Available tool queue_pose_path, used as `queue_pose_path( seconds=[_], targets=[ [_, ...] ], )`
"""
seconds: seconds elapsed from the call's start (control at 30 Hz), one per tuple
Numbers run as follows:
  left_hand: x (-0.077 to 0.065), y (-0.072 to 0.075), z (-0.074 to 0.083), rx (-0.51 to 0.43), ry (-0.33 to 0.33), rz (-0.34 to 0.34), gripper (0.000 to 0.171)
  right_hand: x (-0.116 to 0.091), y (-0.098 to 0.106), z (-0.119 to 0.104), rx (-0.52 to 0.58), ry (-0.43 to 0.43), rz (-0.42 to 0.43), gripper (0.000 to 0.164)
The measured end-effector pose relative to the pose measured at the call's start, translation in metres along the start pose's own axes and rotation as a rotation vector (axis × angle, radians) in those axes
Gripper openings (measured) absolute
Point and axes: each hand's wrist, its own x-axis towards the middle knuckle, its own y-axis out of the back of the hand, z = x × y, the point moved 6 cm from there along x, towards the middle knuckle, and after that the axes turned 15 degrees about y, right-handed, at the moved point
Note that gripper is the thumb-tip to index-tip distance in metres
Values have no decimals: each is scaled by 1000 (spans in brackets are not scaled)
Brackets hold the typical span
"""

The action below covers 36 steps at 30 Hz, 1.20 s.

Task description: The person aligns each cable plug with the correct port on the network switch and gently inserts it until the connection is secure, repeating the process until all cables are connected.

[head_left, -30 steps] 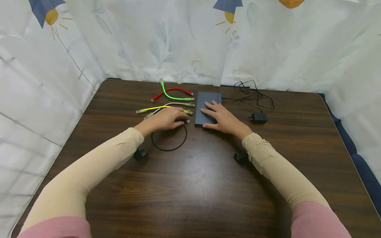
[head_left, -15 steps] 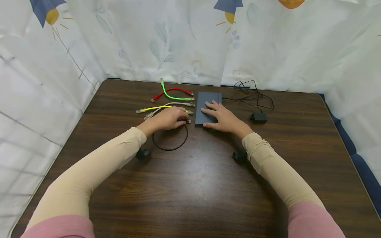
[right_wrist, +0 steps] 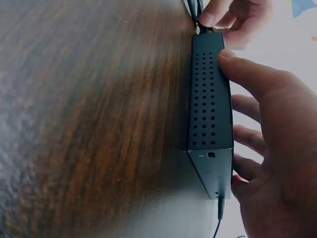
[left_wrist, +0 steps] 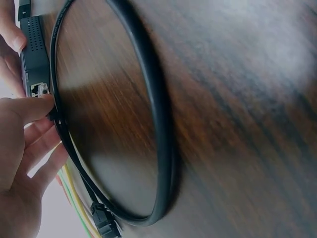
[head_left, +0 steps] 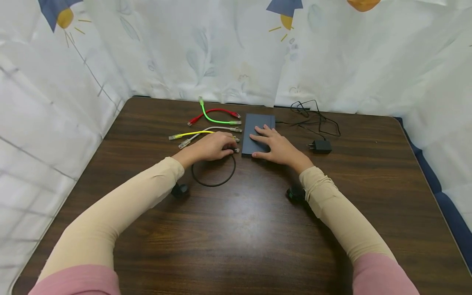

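My left hand point(head_left: 212, 147) pinches one end of a short black Ethernet cable point(head_left: 212, 186) between thumb and fingers. The clear plug point(head_left: 236, 150) sticks out past the fingertips, right at the near end of a dark blue network switch point(head_left: 254, 121). The left wrist view has the plug overlapping the port point(left_wrist: 39, 89). Behind the hand, the cable loops round on the table, and its other plug point(left_wrist: 104, 218) lies free. My right hand point(head_left: 276, 147) rests on the switch with fingers spread over its top, the thumb point(right_wrist: 242, 69) along its vented side.
Left of the switch lie green point(head_left: 217, 121), red point(head_left: 221, 110), grey point(head_left: 217, 128) and yellow point(head_left: 184, 135) Ethernet cables. On the right, a thin black power cord point(head_left: 320, 119) runs from the switch to a black adapter point(head_left: 321, 146). A white patterned curtain point(head_left: 236, 53) hangs behind the wooden table point(head_left: 236, 237).
My left hand has slid slightly right with the black Ethernet cable, bringing the plug closer to the switch. The right hand stays on the switch.
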Motion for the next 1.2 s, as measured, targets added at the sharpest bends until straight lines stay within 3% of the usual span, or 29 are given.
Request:
queue_pose_path(
  seconds=[0.8,1.2],
  targets=[
    [9,-5,-3,-84,58,-6,16,0,0,1,5,-4,6,71],
    [11,-9,-17,-322,98,-3,17,-1,-1,1,10,-20,4,71]
  ],
)
